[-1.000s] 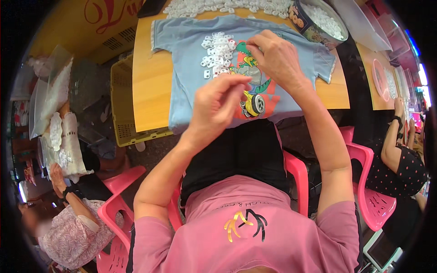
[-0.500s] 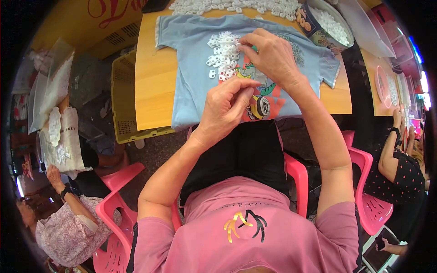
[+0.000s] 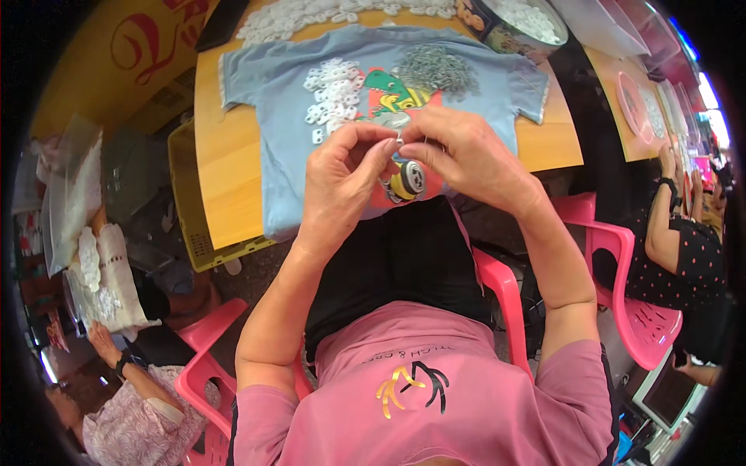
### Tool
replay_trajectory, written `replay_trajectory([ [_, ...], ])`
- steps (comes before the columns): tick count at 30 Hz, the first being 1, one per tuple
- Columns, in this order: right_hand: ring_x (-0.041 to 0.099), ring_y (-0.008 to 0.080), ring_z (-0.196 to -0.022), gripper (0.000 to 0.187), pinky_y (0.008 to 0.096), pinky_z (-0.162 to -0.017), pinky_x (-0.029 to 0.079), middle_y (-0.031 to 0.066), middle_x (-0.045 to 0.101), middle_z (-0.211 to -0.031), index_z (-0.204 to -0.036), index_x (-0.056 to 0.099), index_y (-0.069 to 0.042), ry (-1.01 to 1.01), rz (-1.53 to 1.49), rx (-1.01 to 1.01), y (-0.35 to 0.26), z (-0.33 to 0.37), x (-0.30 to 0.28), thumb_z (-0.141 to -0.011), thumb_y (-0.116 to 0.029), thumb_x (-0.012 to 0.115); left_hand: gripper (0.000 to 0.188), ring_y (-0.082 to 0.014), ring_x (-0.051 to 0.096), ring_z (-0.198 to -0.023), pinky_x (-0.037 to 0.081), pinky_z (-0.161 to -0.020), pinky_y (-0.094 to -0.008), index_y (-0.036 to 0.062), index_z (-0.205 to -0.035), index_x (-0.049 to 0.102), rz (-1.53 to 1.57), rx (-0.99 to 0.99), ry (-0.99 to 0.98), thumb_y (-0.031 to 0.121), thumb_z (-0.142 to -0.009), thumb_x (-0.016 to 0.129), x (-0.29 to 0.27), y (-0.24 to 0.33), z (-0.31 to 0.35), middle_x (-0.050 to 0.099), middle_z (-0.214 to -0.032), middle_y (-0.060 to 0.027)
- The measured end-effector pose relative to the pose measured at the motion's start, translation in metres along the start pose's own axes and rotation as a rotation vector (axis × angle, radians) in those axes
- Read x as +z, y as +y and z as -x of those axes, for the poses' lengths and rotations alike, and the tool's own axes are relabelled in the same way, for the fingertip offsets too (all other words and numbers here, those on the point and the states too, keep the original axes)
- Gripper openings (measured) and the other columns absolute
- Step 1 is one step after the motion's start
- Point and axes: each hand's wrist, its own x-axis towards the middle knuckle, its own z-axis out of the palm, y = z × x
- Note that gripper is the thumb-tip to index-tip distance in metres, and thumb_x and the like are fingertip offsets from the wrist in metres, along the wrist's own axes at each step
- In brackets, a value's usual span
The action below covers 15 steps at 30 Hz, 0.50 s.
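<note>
My left hand (image 3: 342,175) and my right hand (image 3: 470,159) meet fingertip to fingertip above a light blue T-shirt (image 3: 284,128) spread on the table. A small white plastic piece (image 3: 399,140) shows at the fingertips, pinched by my right hand. The left thumb and forefinger are pressed together beside it; what they hold is too small to make out. Just beyond the left hand lies a heap of white plastic pieces with holes (image 3: 334,89). Farther right, a pile of small grey metal parts (image 3: 437,70) rests on the shirt's printed picture.
More white pieces (image 3: 311,15) line the back of the wooden table (image 3: 221,167). A round tin (image 3: 524,27) full of them stands at the back right. A yellow crate (image 3: 186,217) is left of the table. People sit on both sides near pink chairs (image 3: 622,272).
My right hand has come back from the white heap toward me and met the left fingertips. The view has shifted, so the metal pile shows more fully.
</note>
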Motion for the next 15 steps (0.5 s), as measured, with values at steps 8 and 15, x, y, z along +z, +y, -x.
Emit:
replay_trajectory([
  [8,0.057,0.0237,-0.067,0.010,0.0325,-0.060,0.044,0.0124,0.059,-0.078,-0.086,0.062,0.002,0.120,-0.024,0.097,0.009,0.028,-0.016,-0.083,-0.006,0.069,0.012,-0.0080,0.064,-0.073,0.051,-0.065,-0.0222,-0.0014,-0.101,0.062,0.050,0.011,-0.125,0.008,-0.094,0.062,0.010,-0.013,-0.002,0.067,-0.083,-0.0037],
  [15,0.062,0.0265,-0.074,0.009,0.0337,-0.065,0.048,0.0102,0.062,-0.085,-0.092,0.066,-0.001,0.239,0.372,0.099,0.057,0.028,-0.042,-0.085,-0.006,0.067,0.014,-0.0085,0.064,-0.075,0.051,-0.066,-0.0221,-0.0012,-0.103,0.061,0.174,-0.017,-0.122,0.009,-0.094,0.062,0.008,-0.018,-0.005,0.066,-0.087,-0.0043],
])
